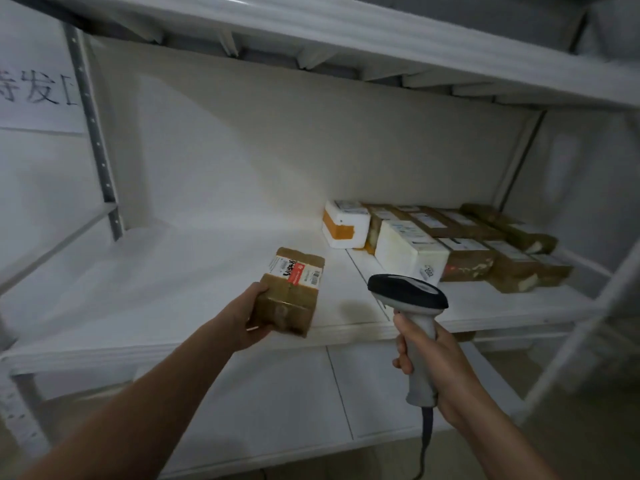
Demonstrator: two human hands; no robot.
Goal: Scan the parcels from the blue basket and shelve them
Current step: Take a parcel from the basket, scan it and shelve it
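My left hand [247, 322] grips a small brown taped parcel [289, 292] by its near end, holding it over the front of the white shelf board [173, 282]. A white and red shipping label [298, 270] faces up on the parcel. To the right, my right hand [434, 368] holds a grey handheld barcode scanner [408, 296] by its handle, its dark head level with the shelf edge. Its cable hangs down below my wrist. The blue basket is out of view.
Several parcels [446, 242], brown and white, lie packed in rows at the right rear of the same shelf. Another shelf board [311, 39] runs overhead and a lower one [311, 403] below. A paper sign [38, 95] hangs on the left wall beside a metal upright [95, 140].
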